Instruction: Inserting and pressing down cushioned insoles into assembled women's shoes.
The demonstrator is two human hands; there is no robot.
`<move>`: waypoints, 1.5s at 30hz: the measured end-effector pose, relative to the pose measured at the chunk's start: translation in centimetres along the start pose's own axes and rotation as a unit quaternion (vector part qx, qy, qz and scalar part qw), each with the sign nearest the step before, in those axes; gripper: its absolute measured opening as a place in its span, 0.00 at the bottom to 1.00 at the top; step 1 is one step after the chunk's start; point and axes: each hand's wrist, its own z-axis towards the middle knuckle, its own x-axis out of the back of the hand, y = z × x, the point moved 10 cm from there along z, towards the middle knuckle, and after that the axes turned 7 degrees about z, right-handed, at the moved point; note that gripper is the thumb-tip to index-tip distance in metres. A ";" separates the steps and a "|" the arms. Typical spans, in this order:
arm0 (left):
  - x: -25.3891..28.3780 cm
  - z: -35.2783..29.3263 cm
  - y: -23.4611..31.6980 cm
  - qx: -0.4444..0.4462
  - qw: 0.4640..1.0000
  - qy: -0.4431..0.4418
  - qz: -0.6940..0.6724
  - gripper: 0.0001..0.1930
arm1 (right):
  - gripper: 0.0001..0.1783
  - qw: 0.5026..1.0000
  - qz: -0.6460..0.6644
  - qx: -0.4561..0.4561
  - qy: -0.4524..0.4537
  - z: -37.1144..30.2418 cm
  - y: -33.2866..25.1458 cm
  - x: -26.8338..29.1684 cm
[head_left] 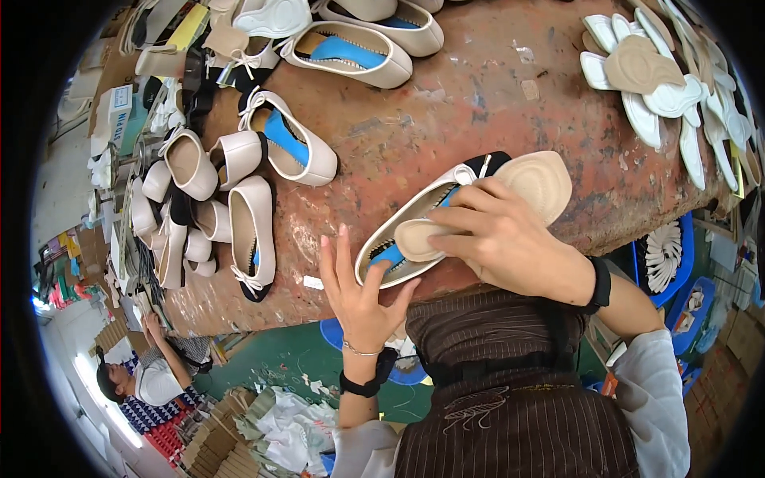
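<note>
A cream flat shoe with a bow and a black toe lies slanted on the worn table before me. A blue strip shows inside it. My right hand is closed on a beige insole, fingers over its middle. The insole's narrow heel end hangs in the shoe's opening, and its wide end sticks out past the toe. My left hand is at the shoe's heel with fingers spread. Its index finger reaches over the rim onto the blue strip; the thumb lies along the near side.
More cream shoes stand at the back and left, several with blue strips inside. A pile of white and beige insoles lies at the far right. Blue bins stand below the table's right edge. Another person works at lower left.
</note>
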 end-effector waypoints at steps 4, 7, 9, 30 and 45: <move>0.4 1.2 0.9 0.051 0.990 -0.063 0.114 0.18 | 0.15 1.000 0.017 0.004 0.003 0.6 0.3 0.0; 0.4 1.3 1.1 0.063 0.984 -0.113 0.123 0.20 | 0.15 0.999 0.021 -0.028 -0.030 0.8 1.0 -0.5; -0.6 1.0 0.9 0.060 0.982 -0.138 0.112 0.21 | 0.14 0.999 0.029 -0.015 -0.028 0.9 0.8 -0.7; -3.4 -1.7 -2.6 0.058 0.952 0.133 -0.268 0.72 | 0.17 0.979 0.170 -0.034 -0.105 2.4 0.2 -8.2; -4.0 -1.0 -4.3 0.079 0.933 0.076 -0.342 0.19 | 0.17 0.960 0.180 0.049 -0.211 2.9 -1.1 -11.4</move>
